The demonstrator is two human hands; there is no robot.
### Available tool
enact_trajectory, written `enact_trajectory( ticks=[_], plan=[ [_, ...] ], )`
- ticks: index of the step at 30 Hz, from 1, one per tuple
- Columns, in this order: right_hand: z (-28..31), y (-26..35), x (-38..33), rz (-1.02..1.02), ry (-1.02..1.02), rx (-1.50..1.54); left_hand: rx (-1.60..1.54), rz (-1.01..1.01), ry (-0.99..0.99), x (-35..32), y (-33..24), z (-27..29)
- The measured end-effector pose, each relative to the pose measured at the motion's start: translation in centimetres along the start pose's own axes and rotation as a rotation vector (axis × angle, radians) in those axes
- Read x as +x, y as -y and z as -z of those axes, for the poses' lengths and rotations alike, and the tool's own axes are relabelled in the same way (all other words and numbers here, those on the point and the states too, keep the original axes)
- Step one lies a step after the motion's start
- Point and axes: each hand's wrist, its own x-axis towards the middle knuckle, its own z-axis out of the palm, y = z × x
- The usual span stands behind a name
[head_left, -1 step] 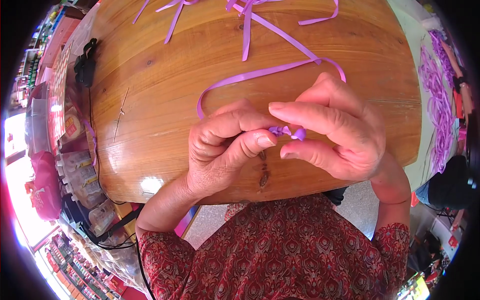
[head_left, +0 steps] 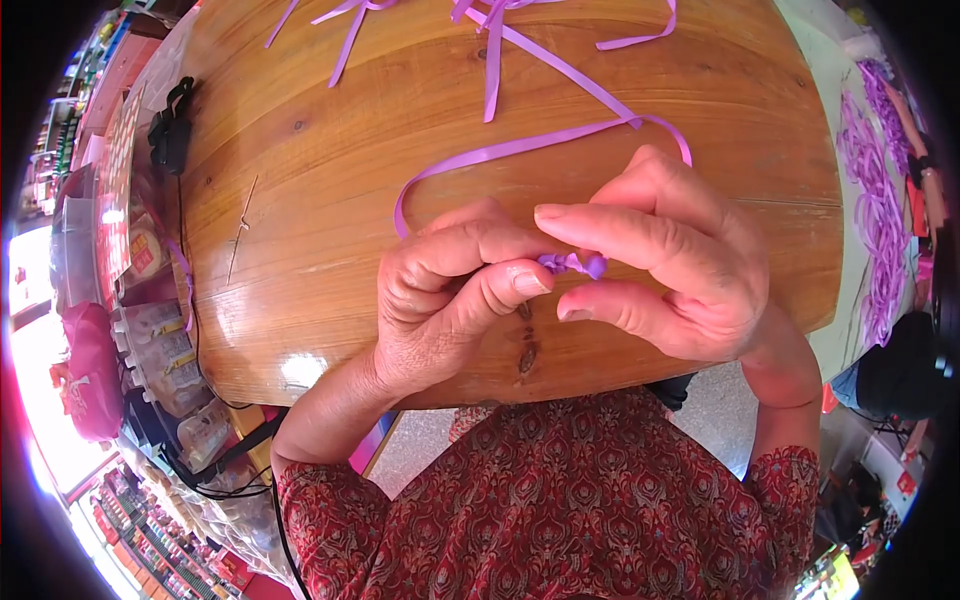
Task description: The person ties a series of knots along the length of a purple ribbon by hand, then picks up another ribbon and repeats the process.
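Between the thumb and forefinger of my left hand is pinched a small twisted purple ribbon knot, whose rounded end sticks out to the right. My right hand is around that end, thumb and forefinger spread apart, one above and one below, not visibly touching it. Its other fingers are curled and partly hidden. A long purple ribbon loops over the wooden table from behind my left hand to behind my right; whether it joins the knot is hidden.
More purple ribbons lie at the table's far edge. A thin twisted stick-like piece and a black cable bundle are at the left. A heap of purple ribbon is at the right. Clear plastic boxes stand beyond the left edge.
The rounded end of the ribbon knot has shifted very slightly left, and my right fingertips have moved a touch left with it. My left hand keeps its pinch.
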Motion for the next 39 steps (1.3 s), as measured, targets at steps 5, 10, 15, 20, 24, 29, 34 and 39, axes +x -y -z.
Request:
enact_trajectory(
  ticks=[5, 10, 15, 20, 24, 29, 34, 39],
  plan=[
    [-0.4, -0.4, -0.5, 0.053, -0.020, 0.002, 0.043, -0.030, 0.091, 0.1, -0.2, 0.3],
    [-0.6, -0.4, -0.7, 0.145, -0.042, -0.023, 0.252, -0.093, 0.099, 0.1, -1.0, 0.1],
    [-1.0, -0.2, -0.7, 0.113, -0.051, 0.036, 0.278, -0.102, 0.181, 0.3, -1.1, 0.3],
    [-1.0, -0.4, -1.1, 0.181, -0.045, 0.014, 0.243, -0.135, 0.121, 0.0, -0.9, -0.1],
    [-1.4, -0.5, -1.4, 0.225, -0.089, -0.033, 0.215, -0.064, 0.139, -0.1, -1.4, 0.0],
    [-1.9, -0.5, -1.8, 0.159, -0.113, 0.017, 0.157, -0.031, 0.177, -0.3, -1.1, 0.3],
    [-2.2, -0.9, -2.0, 0.119, -0.090, 0.048, 0.195, -0.021, 0.205, -0.3, -0.9, 0.7],
    [-2.6, -0.7, -1.9, 0.061, -0.150, 0.068, 0.131, 0.048, 0.195, -0.4, -0.5, 0.7]
  ],
)
